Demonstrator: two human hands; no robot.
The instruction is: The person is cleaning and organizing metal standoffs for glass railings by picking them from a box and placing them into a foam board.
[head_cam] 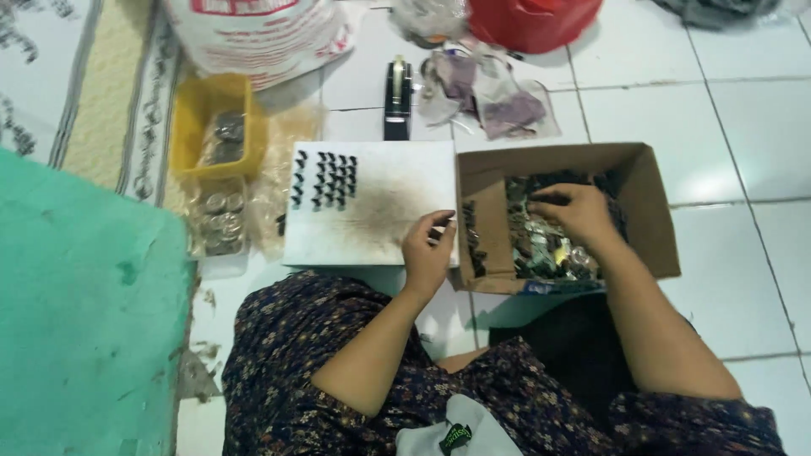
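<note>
Two hands work apart. Right hand (581, 213) lies inside the cardboard box (650, 211), fingers curled into the loose small parts (541, 245). Left hand (429, 249) rests on the white board (380, 211), nearer the rows of dark pieces (325, 179), pinching something small, unidentifiable.

A glossy white tiled floor (743, 110) with thin dark grout lines reflects soft light; a beige patterned woven rug (110, 110) covers its left side
</note>
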